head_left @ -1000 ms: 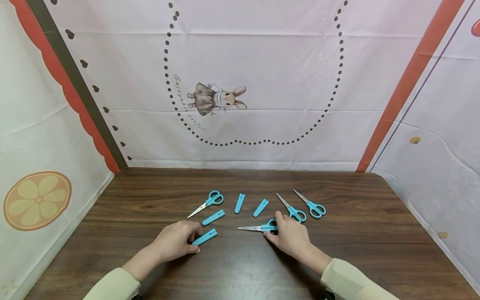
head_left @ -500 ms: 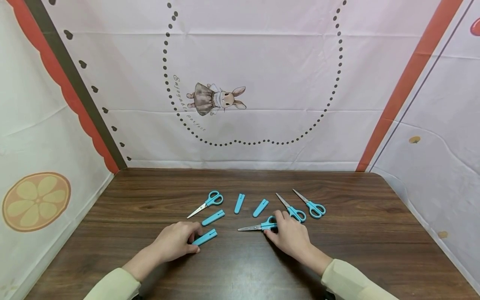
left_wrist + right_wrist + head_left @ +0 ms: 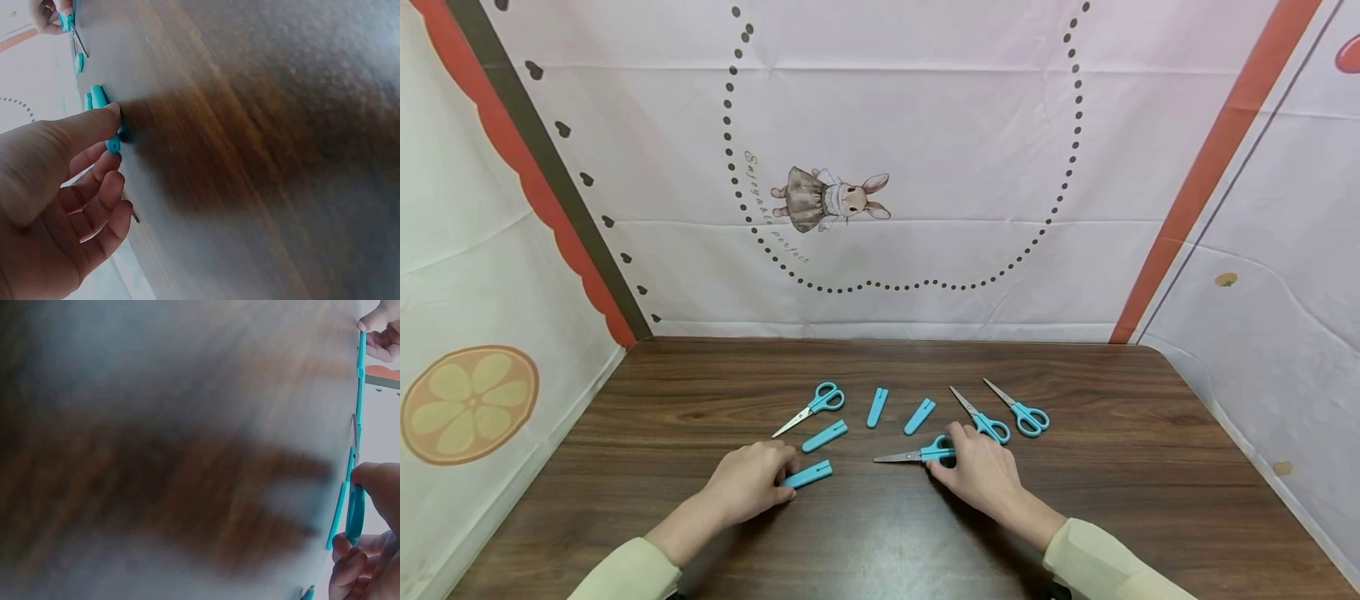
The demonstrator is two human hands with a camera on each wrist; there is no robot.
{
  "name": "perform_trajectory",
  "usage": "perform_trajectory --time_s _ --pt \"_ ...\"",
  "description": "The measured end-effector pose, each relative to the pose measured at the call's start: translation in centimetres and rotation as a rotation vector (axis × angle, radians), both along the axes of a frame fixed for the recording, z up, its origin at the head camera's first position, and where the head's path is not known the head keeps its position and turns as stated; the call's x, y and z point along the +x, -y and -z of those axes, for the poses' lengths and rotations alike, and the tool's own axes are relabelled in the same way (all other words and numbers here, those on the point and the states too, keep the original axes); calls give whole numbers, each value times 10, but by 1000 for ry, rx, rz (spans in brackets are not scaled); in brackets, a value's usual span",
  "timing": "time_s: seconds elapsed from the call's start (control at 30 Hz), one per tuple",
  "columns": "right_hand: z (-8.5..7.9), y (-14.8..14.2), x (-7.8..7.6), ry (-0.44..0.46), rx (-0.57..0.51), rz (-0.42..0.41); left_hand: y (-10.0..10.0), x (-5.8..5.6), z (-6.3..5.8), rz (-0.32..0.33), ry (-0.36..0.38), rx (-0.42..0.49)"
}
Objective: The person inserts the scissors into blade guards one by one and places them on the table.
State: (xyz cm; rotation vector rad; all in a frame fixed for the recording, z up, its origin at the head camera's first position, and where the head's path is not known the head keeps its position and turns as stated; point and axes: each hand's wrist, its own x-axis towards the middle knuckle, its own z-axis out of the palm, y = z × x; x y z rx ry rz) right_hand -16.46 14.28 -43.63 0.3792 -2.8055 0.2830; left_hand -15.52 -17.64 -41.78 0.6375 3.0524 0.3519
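Note:
In the head view my left hand (image 3: 741,482) pinches one end of a turquoise scissors cover (image 3: 811,473) between thumb and fingers, its slotted end pointing right. The left wrist view shows the thumb pressed on this cover (image 3: 99,97). My right hand (image 3: 983,475) pinches the turquoise handle of a pair of scissors (image 3: 936,450), whose closed blades point left toward the cover. Part of the handle loops is hidden behind the fingers; the right wrist view shows the handle (image 3: 356,515) between thumb and fingertips. Cover and scissors are apart, both close over the table.
Another scissors cover (image 3: 825,436) and scissors (image 3: 812,406) lie beyond my left hand. Two more covers, one left (image 3: 877,407) and one right (image 3: 920,416), lie mid-table. Two scissors, the nearer (image 3: 981,417) and farther (image 3: 1018,408), lie beyond my right hand. A printed cloth (image 3: 925,150) hangs behind the table (image 3: 1112,433).
The held cover has turned slightly flatter in my left hand, and the scissors in my right hand have tilted a little. The other scissors and covers have stayed in place.

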Motion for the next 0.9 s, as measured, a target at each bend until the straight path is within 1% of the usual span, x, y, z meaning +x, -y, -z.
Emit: perform_trajectory --time_s 0.23,0.47,0.7,0.9 --pt "-1 -2 -1 29 -7 14 0 0 0 6 -15 -4" --pt "-2 -3 0 58 -31 24 0 0 1 7 -13 -2" --pt "-5 -7 0 7 -40 7 1 0 0 23 -33 -6" --pt "-8 -10 -2 -12 -43 -1 2 0 -3 31 -24 -6"
